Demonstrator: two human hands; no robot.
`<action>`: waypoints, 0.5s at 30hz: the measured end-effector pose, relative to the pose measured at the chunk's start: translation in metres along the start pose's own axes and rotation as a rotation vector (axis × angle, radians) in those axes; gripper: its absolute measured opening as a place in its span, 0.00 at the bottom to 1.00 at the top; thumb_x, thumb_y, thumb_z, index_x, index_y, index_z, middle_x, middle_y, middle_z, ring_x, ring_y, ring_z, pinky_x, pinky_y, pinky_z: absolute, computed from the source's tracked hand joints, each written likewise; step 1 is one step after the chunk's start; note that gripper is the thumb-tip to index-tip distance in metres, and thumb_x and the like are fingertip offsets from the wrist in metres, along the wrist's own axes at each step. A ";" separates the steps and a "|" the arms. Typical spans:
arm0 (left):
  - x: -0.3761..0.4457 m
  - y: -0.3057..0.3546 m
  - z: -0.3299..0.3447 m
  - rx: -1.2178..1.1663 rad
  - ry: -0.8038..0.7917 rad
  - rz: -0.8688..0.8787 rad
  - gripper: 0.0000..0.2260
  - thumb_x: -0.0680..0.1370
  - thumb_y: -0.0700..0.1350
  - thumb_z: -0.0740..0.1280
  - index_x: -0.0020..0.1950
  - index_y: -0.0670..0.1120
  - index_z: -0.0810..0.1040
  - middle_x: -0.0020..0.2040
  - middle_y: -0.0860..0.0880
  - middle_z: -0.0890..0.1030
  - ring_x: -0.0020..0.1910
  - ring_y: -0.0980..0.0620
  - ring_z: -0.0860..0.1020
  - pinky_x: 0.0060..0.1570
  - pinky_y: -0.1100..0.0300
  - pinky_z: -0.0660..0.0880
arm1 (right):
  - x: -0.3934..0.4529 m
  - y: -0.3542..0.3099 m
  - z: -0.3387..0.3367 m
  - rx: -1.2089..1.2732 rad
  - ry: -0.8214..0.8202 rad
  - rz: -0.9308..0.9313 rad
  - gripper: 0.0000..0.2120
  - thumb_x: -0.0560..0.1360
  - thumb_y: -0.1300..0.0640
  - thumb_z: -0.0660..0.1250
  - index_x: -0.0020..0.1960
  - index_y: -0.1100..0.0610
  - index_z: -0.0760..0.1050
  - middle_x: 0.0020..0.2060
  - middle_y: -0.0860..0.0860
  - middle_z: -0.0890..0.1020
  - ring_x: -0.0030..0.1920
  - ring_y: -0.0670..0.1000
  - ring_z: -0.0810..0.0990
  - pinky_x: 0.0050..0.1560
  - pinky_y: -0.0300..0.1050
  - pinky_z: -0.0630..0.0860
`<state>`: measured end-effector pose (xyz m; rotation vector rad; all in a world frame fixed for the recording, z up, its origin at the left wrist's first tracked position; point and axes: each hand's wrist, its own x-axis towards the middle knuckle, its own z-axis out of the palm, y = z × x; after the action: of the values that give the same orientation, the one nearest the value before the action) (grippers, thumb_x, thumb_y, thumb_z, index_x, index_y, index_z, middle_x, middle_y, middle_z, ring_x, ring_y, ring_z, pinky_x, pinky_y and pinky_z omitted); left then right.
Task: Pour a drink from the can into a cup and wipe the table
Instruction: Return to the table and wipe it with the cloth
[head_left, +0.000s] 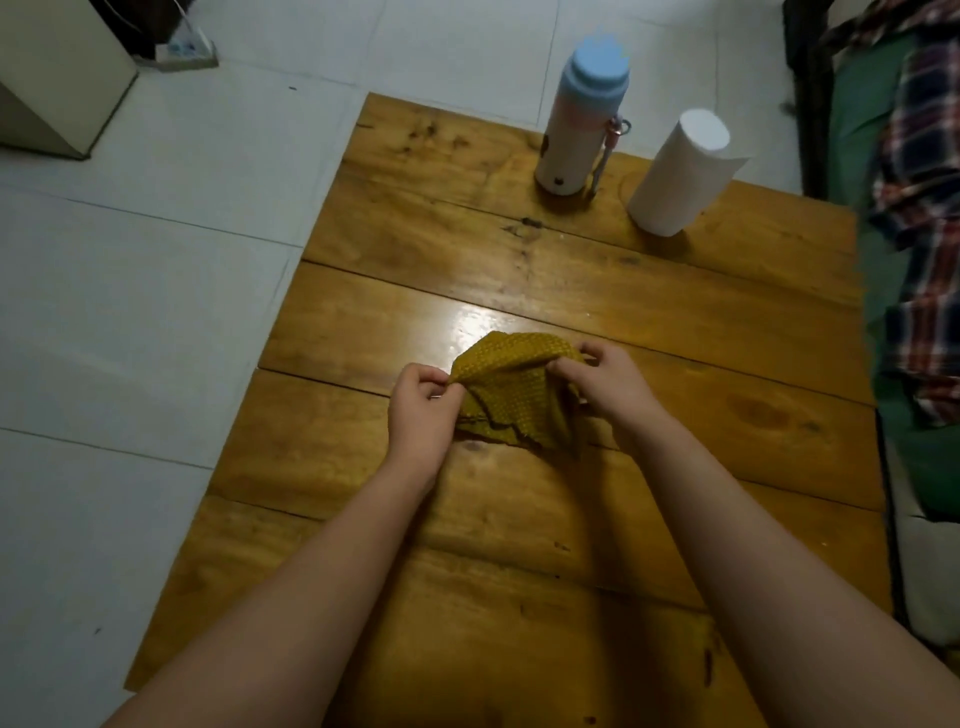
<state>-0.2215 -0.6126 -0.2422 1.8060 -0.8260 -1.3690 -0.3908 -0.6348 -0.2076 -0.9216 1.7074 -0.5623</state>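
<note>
A mustard-yellow woven cloth (511, 392) is bunched in the middle of the wooden plank table (545, 545). My left hand (423, 410) pinches its left edge between thumb and fingers. My right hand (605, 387) pinches the top right edge, so the cloth's upper part is lifted while its lower folds rest on the wood. No can and no cup are in view.
A white flask with a pale blue lid (579, 117) and a white paper roll (680, 174) stand at the table's far end. A bed with a plaid cloth (919, 208) runs along the right edge. White tiled floor (156, 312) lies to the left.
</note>
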 end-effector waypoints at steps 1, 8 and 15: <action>0.010 0.008 -0.006 -0.018 -0.003 0.005 0.09 0.75 0.36 0.64 0.41 0.49 0.69 0.39 0.46 0.77 0.35 0.53 0.73 0.32 0.63 0.69 | 0.006 -0.009 0.005 0.037 0.000 -0.003 0.02 0.75 0.59 0.64 0.44 0.53 0.73 0.36 0.49 0.77 0.34 0.45 0.75 0.32 0.38 0.73; 0.089 0.062 -0.039 -0.137 -0.066 -0.094 0.04 0.77 0.44 0.64 0.48 0.45 0.77 0.42 0.49 0.79 0.40 0.55 0.77 0.38 0.62 0.74 | 0.056 -0.079 0.040 0.129 -0.017 -0.032 0.03 0.76 0.58 0.63 0.50 0.53 0.73 0.39 0.46 0.77 0.38 0.42 0.75 0.30 0.34 0.71; 0.173 0.104 -0.045 -0.153 -0.097 -0.081 0.06 0.77 0.44 0.66 0.51 0.44 0.79 0.41 0.50 0.79 0.40 0.54 0.78 0.33 0.65 0.75 | 0.121 -0.128 0.062 0.137 -0.009 -0.097 0.08 0.76 0.57 0.65 0.55 0.54 0.73 0.39 0.45 0.77 0.36 0.42 0.76 0.26 0.31 0.71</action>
<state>-0.1450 -0.8047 -0.2354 1.6824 -0.6838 -1.5389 -0.3100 -0.8033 -0.2016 -0.9102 1.6016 -0.7296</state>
